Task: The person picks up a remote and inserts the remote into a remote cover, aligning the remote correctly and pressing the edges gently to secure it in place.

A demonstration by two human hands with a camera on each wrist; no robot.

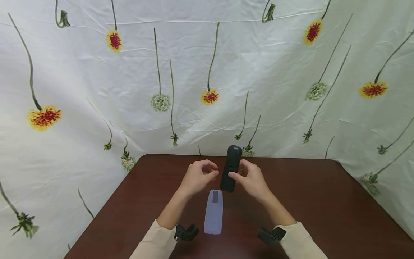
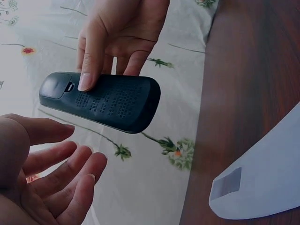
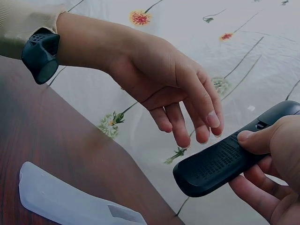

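Note:
My right hand (image 1: 253, 180) pinches a black remote control (image 1: 231, 167) between thumb and fingers, above the table. Its back, with moulded lettering and a battery cover, faces the left wrist camera, and the thumb presses beside the cover's latch. Just left of the remote, my left hand (image 1: 198, 178) holds nothing; its fingers are loosely bent and apart from the remote (image 2: 101, 101) in the left wrist view. Below both hands a translucent whitish remote sleeve (image 1: 213, 216) lies flat on the table, with a grey rectangle near its far end.
The dark reddish-brown table (image 1: 155, 194) ends at a far edge just beyond my hands. Behind it and along its sides hangs a white cloth (image 1: 187, 64) printed with flowers. A black camera band (image 1: 186, 232) sits on each wrist, over cream sleeves.

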